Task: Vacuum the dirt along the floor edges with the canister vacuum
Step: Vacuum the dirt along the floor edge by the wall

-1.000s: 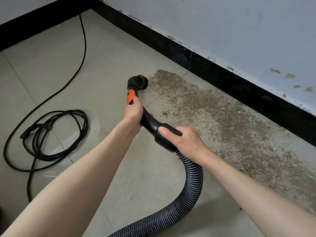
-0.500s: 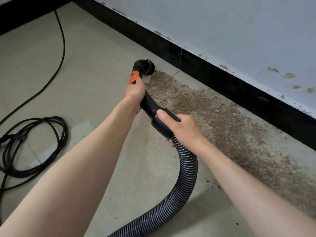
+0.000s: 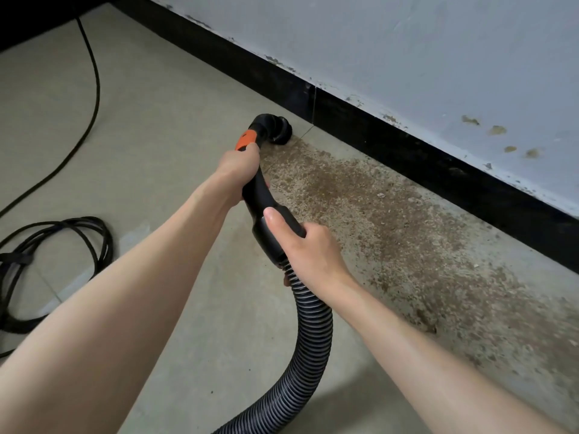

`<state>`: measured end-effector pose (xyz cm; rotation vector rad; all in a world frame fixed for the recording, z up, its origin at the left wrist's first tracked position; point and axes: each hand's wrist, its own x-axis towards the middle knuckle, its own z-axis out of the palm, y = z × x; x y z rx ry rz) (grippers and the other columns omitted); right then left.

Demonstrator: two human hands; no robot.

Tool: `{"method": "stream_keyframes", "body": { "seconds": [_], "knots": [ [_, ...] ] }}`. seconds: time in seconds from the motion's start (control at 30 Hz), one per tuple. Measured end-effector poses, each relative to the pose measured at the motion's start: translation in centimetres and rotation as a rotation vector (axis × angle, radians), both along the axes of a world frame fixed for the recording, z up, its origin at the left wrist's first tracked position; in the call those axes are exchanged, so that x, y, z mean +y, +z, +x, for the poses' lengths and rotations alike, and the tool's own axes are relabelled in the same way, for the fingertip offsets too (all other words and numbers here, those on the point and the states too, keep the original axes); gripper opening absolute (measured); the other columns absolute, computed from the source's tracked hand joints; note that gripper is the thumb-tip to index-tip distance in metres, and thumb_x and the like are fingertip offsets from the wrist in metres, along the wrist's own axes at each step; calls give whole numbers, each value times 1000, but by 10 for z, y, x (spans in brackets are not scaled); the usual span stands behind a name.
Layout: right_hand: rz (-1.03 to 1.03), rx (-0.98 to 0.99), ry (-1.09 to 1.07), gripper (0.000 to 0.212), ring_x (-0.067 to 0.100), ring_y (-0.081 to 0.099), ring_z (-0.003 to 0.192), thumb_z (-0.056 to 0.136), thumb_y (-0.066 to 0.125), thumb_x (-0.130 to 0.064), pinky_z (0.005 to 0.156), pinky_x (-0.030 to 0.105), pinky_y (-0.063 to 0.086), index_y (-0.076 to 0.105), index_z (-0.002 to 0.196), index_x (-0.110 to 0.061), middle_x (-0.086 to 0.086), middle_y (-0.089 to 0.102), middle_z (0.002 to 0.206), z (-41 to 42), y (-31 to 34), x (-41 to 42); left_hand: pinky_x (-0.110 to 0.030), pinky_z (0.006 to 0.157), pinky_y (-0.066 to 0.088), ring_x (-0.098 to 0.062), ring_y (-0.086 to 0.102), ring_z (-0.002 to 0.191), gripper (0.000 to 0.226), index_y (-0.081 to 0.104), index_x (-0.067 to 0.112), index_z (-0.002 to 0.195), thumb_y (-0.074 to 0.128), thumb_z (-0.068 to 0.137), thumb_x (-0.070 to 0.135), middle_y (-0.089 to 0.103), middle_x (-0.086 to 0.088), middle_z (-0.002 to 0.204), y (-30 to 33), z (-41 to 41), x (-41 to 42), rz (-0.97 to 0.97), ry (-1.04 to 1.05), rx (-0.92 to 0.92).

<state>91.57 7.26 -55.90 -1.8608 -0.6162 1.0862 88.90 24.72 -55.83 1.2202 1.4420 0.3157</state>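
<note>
Firmly gripping black handle [image 3: 261, 195] with left hand [image 3: 239, 166] and right hand [image 3: 308, 249], nozzle [image 3: 279, 128] down at dirt [image 3: 391, 220] beside baseboard [image 3: 407, 151].

Open floor [image 3: 150, 145] left of the nozzle [image 3: 277, 128], crossed only by a black cable [image 3: 94, 89] toward the far-left corner. Coiled cord [image 3: 56, 242] blocking the left edge. Black baseboard [image 3: 407, 151] closing off the right side, dirt strip [image 3: 391, 220] alongside.
</note>
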Motion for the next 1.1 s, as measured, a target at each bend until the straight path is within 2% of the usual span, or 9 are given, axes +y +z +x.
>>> {"method": "stream_keyframes", "body": {
  "seconds": [0.1, 0.27, 0.33, 0.43, 0.57, 0.7, 0.9, 1.0, 1.1],
  "knots": [
    [-11, -13, -13, 56, 22, 61, 49, 83, 59, -66, 50, 30, 47, 50, 62, -15, 0, 57, 57, -4, 1, -6, -28, 58, 55, -23, 59, 65, 36, 42, 6, 116, 41, 98, 38, 53, -8, 81, 0, 0, -7, -16, -40, -7],
    [-28, -42, -39, 57, 17, 60, 43, 82, 59, -67, 42, 24, 41, 50, 62, -15, 1, 58, 58, -9, 5, -18, -26, 48, 49, -22, 58, 55, 38, 40, 11, 124, 41, 98, 38, 56, -10, 81, 0, -1, -18, -40, -74, -9],
    [-40, -32, -48, 58, 19, 62, 45, 82, 58, -69, 44, 25, 44, 50, 63, -14, 2, 59, 60, -13, 6, -24, -29, 53, 51, -22, 58, 55, 40, 41, 9, 125, 41, 98, 37, 56, -10, 79, 0, 0, -23, -38, -104, -13],
    [-64, -19, -58, 58, 22, 63, 53, 81, 57, -70, 52, 31, 49, 49, 64, -15, 0, 57, 63, -22, 6, -34, -31, 57, 51, -23, 58, 57, 34, 40, 6, 114, 40, 98, 37, 55, -11, 77, -1, -2, -33, -38, -155, -14],
    [-86, -16, -92, 56, 21, 63, 53, 82, 56, -70, 51, 28, 48, 50, 66, -16, 0, 57, 66, -27, 7, -46, -37, 70, 53, -27, 58, 72, 36, 41, 5, 113, 39, 98, 37, 54, -10, 82, 1, 1, -43, -33, -231, 1],
    [-107, -20, -139, 56, 13, 59, 40, 83, 56, -70, 41, 21, 41, 53, 70, -15, 2, 61, 67, -27, 13, -54, -31, 62, 50, -26, 57, 73, 35, 41, 4, 114, 39, 98, 36, 55, -11, 87, 5, 9, -55, -35, -286, 14],
    [-119, -58, -165, 56, 23, 65, 56, 83, 55, -70, 51, 28, 47, 54, 68, -16, 2, 61, 66, -27, 14, -64, -27, 53, 49, -25, 57, 70, 45, 39, 0, 126, 38, 99, 35, 55, -14, 90, 7, 15, -68, -86, -293, -25],
    [-125, -65, -186, 56, 20, 63, 50, 84, 55, -69, 47, 25, 44, 53, 67, -15, 1, 59, 63, -27, 17, -68, -22, 38, 45, -23, 55, 59, 45, 39, -1, 127, 39, 100, 35, 54, -13, 82, 11, 16, -75, -117, -309, -50],
    [-108, -86, -192, 54, 17, 60, 45, 84, 55, -67, 44, 24, 41, 51, 66, -16, 0, 56, 61, -27, 18, -71, -20, 36, 43, -22, 54, 56, 43, 41, 0, 126, 39, 100, 35, 53, -12, 78, 13, 16, -78, -131, -301, -73]
  ]
}}
